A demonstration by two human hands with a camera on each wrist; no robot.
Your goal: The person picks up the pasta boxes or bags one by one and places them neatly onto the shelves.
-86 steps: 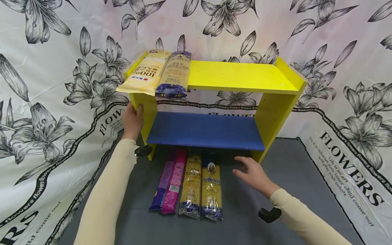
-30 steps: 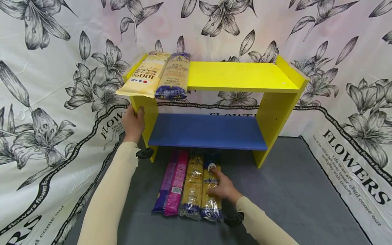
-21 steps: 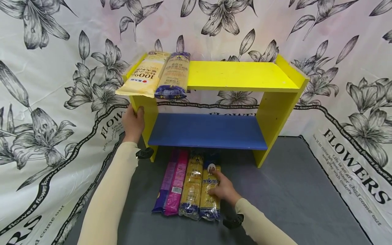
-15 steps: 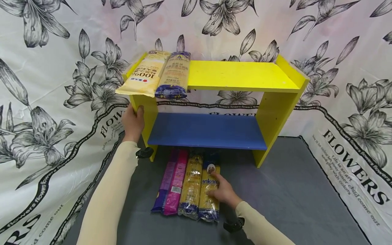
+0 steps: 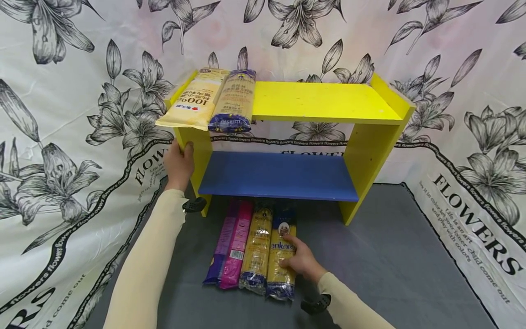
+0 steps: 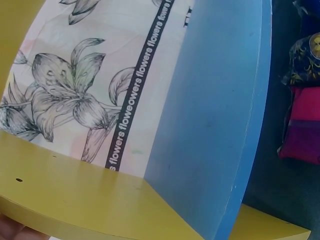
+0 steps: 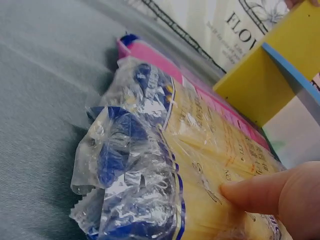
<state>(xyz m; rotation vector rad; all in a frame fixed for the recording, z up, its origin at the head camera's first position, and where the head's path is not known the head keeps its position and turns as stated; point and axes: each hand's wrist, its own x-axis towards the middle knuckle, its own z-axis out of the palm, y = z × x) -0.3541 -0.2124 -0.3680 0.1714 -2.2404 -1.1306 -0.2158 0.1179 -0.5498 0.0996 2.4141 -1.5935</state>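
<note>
My left hand (image 5: 179,165) grips the left side panel of a small yellow and blue shelf (image 5: 283,176); its fingertips go out of sight behind the panel. My right hand (image 5: 303,260) holds the rightmost pack of spaghetti (image 5: 282,274), marked "ankara", which lies on the dark cloth in front of the shelf. In the right wrist view the thumb (image 7: 255,192) presses on the clear wrapper, while the other fingers are hidden. Left of that pack lie another yellow spaghetti pack (image 5: 256,256) and a pink and purple pack (image 5: 235,249), their far ends under the blue board.
On the yellow top board, a cream pack (image 5: 195,100) and a blue-ended spaghetti pack (image 5: 233,100) lie side by side at the left, overhanging the front edge. Grey cloth (image 5: 394,256) extends to the right. A flower-printed sheet (image 5: 464,114) hangs behind.
My right hand has come in from the right onto the "ankara" pack. That pack has shifted slightly left and its near end a little toward me. My left hand keeps its grip.
</note>
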